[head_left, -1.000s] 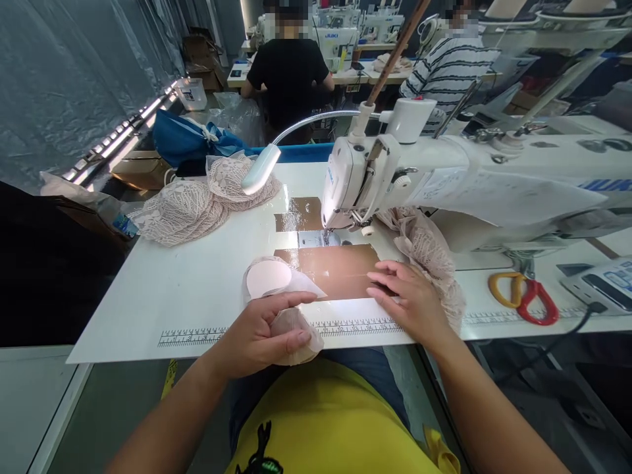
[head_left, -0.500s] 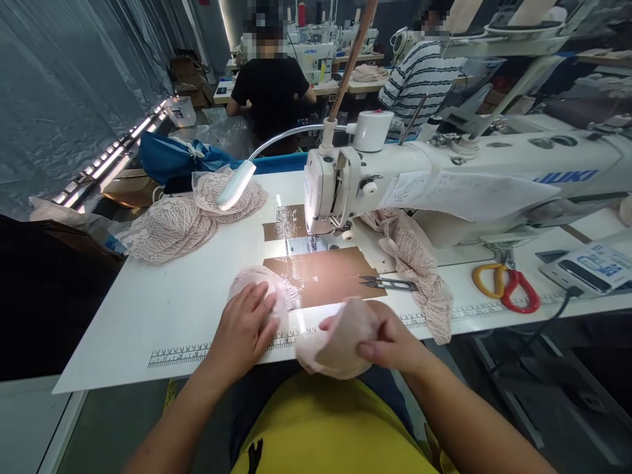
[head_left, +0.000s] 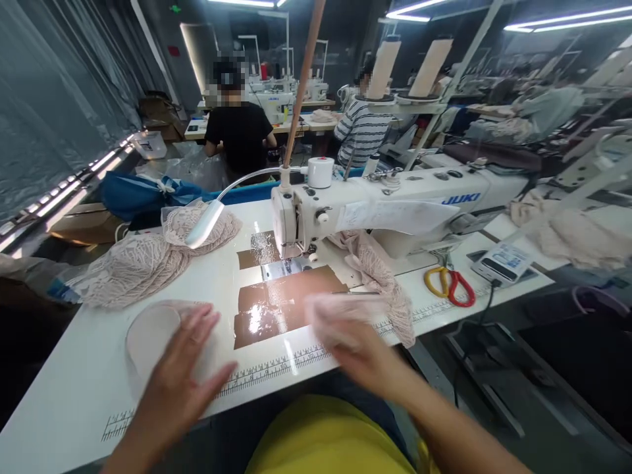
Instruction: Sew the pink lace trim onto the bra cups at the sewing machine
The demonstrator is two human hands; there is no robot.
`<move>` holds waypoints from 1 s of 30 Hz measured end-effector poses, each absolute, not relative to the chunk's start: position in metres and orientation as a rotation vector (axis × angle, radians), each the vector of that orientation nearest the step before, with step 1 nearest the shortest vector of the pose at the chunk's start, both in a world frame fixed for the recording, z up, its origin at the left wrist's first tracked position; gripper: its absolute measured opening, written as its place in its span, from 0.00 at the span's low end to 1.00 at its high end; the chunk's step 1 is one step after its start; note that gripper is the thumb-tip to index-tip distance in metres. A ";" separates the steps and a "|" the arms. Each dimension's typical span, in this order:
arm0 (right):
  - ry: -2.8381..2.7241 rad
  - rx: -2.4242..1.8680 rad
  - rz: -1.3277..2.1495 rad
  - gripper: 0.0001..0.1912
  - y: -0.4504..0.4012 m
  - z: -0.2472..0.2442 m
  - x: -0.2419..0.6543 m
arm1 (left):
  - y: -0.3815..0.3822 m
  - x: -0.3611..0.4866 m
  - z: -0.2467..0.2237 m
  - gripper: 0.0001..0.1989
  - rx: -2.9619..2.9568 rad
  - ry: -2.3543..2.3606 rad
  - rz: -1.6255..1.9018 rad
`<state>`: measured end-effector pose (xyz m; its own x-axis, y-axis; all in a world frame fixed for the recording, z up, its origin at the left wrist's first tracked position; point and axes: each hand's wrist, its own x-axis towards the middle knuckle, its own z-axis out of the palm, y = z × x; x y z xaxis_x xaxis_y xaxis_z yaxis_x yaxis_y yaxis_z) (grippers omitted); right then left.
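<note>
My left hand (head_left: 180, 368) is over the left front of the table, its thumb and fingers spread. Under and beside it lies a pale pink bra cup (head_left: 153, 336); whether the fingers press on it I cannot tell. My right hand (head_left: 358, 352) is closed on another pale pink bra cup (head_left: 328, 309), both smeared by motion, above the brown taped patch (head_left: 276, 306) at the front of the sewing machine (head_left: 296, 220). Behind that hand, thread snips (head_left: 358, 293) are mostly hidden. Lace fabric (head_left: 372, 266) trails from beneath the machine arm to the table's front edge.
Stacked lace cups (head_left: 133, 266) lie at the back left beneath a lamp (head_left: 205, 224). Scissors (head_left: 450, 286) with yellow and red handles and a phone (head_left: 498, 268) are on the right. A printed ruler (head_left: 276, 372) runs along the front edge. Two people sit at machines beyond.
My left hand and the cup near it have moved left, and the fingers have spread. My right hand has lifted its cup up toward the taped patch. The view has tilted up and turned right.
</note>
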<state>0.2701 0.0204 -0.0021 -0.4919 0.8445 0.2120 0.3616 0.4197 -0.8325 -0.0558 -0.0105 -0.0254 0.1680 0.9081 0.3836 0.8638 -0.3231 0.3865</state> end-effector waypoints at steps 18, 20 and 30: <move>-1.863 -0.881 0.926 0.06 0.034 0.005 0.240 | -0.030 -0.012 -0.017 0.24 1.348 1.034 0.707; -1.853 -0.852 1.430 0.05 0.035 -0.009 0.234 | -0.035 -0.005 -0.009 0.31 1.400 0.769 0.679; -1.155 -0.688 2.259 0.16 0.020 -0.032 0.225 | -0.009 0.016 -0.016 0.34 1.393 0.924 0.586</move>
